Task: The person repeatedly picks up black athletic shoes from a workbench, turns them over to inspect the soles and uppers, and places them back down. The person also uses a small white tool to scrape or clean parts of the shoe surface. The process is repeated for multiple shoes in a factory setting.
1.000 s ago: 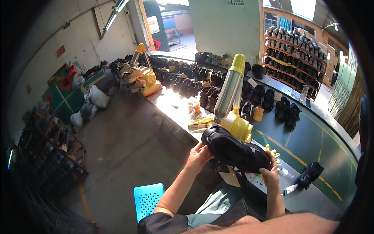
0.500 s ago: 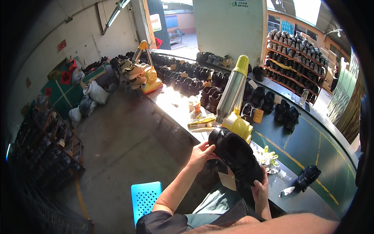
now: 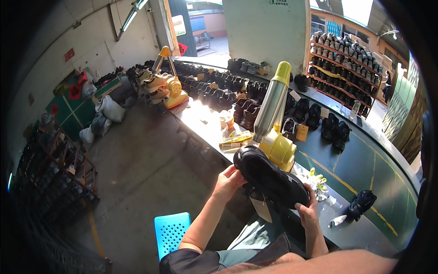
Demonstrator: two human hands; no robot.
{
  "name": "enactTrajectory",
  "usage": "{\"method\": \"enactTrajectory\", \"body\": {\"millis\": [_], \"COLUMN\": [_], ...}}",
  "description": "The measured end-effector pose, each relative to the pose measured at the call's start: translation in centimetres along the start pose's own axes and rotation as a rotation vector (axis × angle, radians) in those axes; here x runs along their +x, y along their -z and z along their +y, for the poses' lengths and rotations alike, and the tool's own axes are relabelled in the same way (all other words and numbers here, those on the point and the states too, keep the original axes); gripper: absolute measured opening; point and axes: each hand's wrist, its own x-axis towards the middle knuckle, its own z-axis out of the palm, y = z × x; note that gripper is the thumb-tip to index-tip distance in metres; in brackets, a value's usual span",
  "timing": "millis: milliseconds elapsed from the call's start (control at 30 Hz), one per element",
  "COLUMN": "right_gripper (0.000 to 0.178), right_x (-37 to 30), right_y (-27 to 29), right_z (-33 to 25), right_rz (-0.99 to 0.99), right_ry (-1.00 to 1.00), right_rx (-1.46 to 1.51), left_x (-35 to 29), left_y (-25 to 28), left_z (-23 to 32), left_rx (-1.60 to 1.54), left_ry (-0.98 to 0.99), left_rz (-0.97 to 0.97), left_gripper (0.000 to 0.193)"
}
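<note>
Between my two hands I hold a black shoe (image 3: pixel 269 176), turned on its side. My left hand (image 3: pixel 230 181) grips its far-left end, fingers curled behind it. Closed on the near-right end is my right hand (image 3: pixel 308 205), with the thumb on the side of the shoe. A paper tag (image 3: pixel 261 208) hangs below the shoe. Just beyond stands a machine (image 3: pixel 277 147) with a yellow base and a tilted silver arm capped in yellow. To the right, a single black shoe (image 3: pixel 362 204) rests on the bench beside a small white tube (image 3: pixel 337 221).
Rows of black shoes (image 3: pixel 214 100) fill the far bench. A second yellow machine (image 3: pixel 174 92) stands at the back left. A blue perforated stool (image 3: pixel 172 233) is left of my lap. White and yellow cloth (image 3: pixel 315 182) lies near my right hand. A loaded shoe rack (image 3: pixel 344 68) stands far right.
The black shoe has rolled in my hands, so more of its side faces up. My left hand has shifted slightly left, and the tag swings with the shoe.
</note>
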Motion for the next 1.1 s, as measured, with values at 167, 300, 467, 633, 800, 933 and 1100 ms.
{"method": "enactTrajectory", "body": {"millis": [167,300,467,633,800,933,1100], "right_gripper": [0.090,0.089,0.089,0.088,0.092,0.100,0.107], "right_x": [6.0,10.2,12.1,11.2,7.4,3.5,-3.0], "right_y": [-1.8,-3.1,-5.7,-4.2,-1.8,1.5,4.5], "right_z": [-1.5,-1.2,-0.8,-0.3,-1.8,-2.5,-2.6], "right_rz": [-0.128,-0.245,-0.343,-0.317,-0.190,-0.112,-0.079], "right_ry": [0.030,0.055,0.015,0.071,0.050,0.050,0.019], "right_rx": [-0.090,-0.166,-0.126,-0.171,-0.170,-0.273,-0.465], "left_x": [0.3,0.2,-1.3,-2.8,-2.2,-2.3,-4.7], "left_y": [3.2,4.9,6.0,3.9,4.1,2.1,0.4], "left_z": [1.2,2.9,4.6,4.7,1.7,-1.0,-5.0], "left_rx": [-0.080,-0.098,-0.052,0.000,-0.136,-0.180,-0.247], "left_ry": [-0.129,-0.220,-0.292,-0.286,-0.172,-0.048,0.128], "left_rz": [0.003,-0.009,0.038,0.029,-0.118,-0.124,-0.161], "left_gripper": [0.046,0.052,0.063,0.071,0.051,0.053,0.064]}}
